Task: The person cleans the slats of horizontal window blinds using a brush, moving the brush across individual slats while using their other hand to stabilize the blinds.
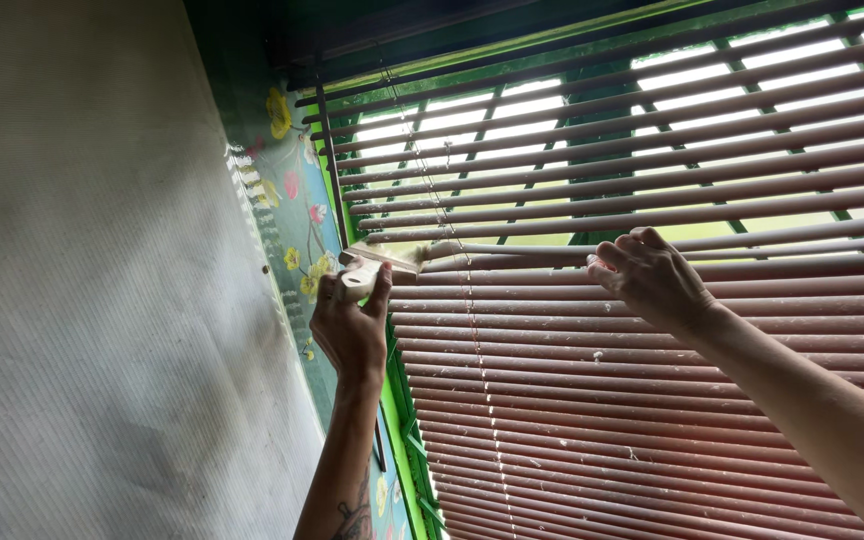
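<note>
My left hand (350,325) is raised and grips the pale handle of a paintbrush (384,262), whose bristles rest against the left end of a slat of the reddish-brown window blind (602,380). My right hand (652,278) is curled over a slat further right at about the same height, fingers hooked on its top edge. The slat between the two hands looks pale with paint. Upper slats are tilted apart and let in daylight; lower slats lie closed and carry white specks.
A pale textured wall (92,300) fills the left. A green window frame (392,400) with a strip of flower-patterned covering (297,210) runs beside the blind. Thin lift cords (472,330) hang down through the slats.
</note>
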